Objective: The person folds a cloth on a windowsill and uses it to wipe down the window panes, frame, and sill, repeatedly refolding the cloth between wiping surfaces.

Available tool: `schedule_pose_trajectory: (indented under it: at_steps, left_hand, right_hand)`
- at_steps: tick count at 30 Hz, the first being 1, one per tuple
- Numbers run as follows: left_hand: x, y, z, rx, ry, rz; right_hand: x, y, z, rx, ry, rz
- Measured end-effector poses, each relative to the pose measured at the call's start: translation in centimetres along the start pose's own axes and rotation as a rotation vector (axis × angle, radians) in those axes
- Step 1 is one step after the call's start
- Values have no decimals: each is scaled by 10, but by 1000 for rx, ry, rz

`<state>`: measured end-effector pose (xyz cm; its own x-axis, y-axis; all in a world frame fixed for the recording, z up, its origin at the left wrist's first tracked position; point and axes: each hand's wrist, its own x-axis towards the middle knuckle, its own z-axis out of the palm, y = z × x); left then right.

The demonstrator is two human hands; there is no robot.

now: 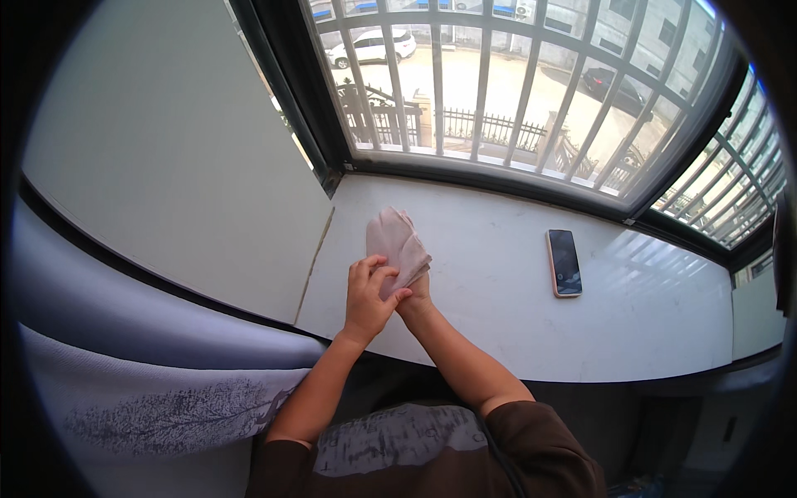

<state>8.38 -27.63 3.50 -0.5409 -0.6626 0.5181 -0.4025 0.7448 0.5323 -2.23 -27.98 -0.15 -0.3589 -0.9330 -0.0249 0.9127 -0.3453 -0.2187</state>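
A pale pink folded cloth (393,239), layered along its right edge, is held above the white windowsill. My left hand (368,302) lies over its lower left part, fingers bent and pressing on the cloth, thumb stretched to the right. From below, my right hand (418,294) supports the lower right corner; most of its fingers are hidden behind the cloth. The two hands meet at the cloth's lower end.
A smartphone (565,264) with a pinkish case lies on the windowsill (485,311) to the right. Behind it stands a dark-framed window (498,180) with metal bars (479,93). A pale wall panel (174,155) and a patterned curtain (174,404) are on the left.
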Motion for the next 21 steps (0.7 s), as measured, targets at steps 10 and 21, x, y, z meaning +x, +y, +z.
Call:
schedule_pose_trajectory:
  at_steps: [10,21]
  left_hand:
    - [3,34,33,-1260,-166,-594]
    - [47,57,62,-1878,138,-810]
  right_hand:
    - [-44,-85,-46,-267,-16,-156]
    - [-90,-193,-66,226,76,81]
